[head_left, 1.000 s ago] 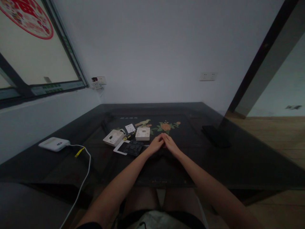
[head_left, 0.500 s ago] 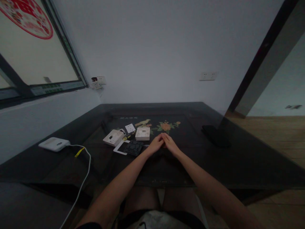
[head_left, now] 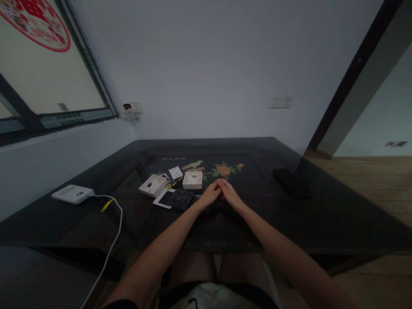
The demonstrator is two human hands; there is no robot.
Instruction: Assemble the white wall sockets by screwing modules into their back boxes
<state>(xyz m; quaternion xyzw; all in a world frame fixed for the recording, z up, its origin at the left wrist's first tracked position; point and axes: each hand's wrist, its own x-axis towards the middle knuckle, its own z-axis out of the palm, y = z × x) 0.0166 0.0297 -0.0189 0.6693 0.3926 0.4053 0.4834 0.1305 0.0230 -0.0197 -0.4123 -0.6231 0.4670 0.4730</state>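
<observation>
My left hand (head_left: 210, 192) and my right hand (head_left: 230, 193) rest on the dark table, touching each other at the fingers. The fingers look stretched out and overlap at the tips, with nothing visible in them. Just left of my left hand are a white square socket back box (head_left: 192, 180) and a black square plate (head_left: 180, 199). That plate partly covers a white frame (head_left: 160, 200). A second white back box (head_left: 152, 185) lies further left. A white socket faceplate (head_left: 175, 173) and a yellow-and-black tool (head_left: 174, 183), its kind unclear, lie between the boxes.
The dark table (head_left: 206, 148) has a painted flower and bird. At its left is a white device (head_left: 73, 194) with a white cable (head_left: 118, 231) running off the front edge, bearing a yellow tag (head_left: 107, 205). A flat black object (head_left: 291, 183) lies at right.
</observation>
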